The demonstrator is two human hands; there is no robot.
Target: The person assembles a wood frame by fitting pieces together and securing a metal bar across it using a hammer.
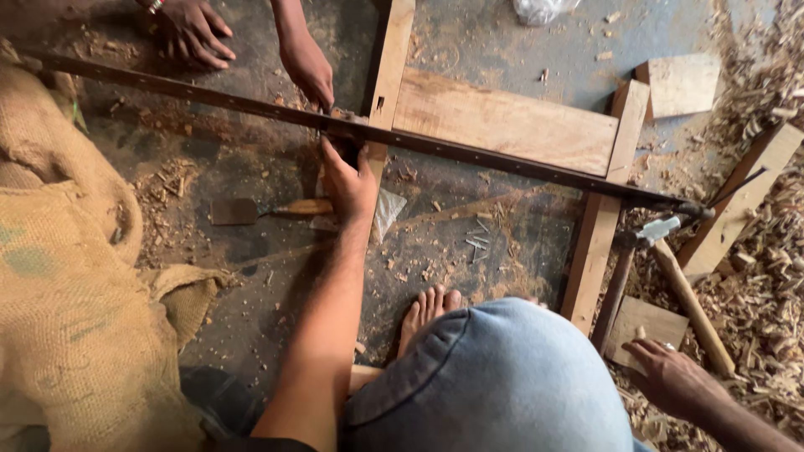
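Bar clamp (469,155), a long dark metal bar, is lying at a slant across a wooden frame (502,121) on the dusty floor (251,251), its far end reaching a screw head with a handle (670,224) beside the frame's right rail. Head view: the person's left hand (347,180) is pressing against the clamp where it is crossing the frame's left rail, fingers curled onto the bar and the wood; how firmly it is gripping cannot be told. The right hand (670,377) is resting loosely open, palm down, on the floor among wood shavings (754,293), just beside a small wooden block (641,326), holding nothing. A chisel (264,209) with a wooden handle is lying on the floor just left of the left hand. A co-worker's two hands (306,63) are reaching in from the top, one touching the clamp near the left rail, the other resting on the floor. The person's bare foot (427,314) and denim-clad knee (494,377) are showing below the frame. Burlap sacking (67,276) is lying at the left, and loose nails (477,238) are lying on the floor inside the frame.
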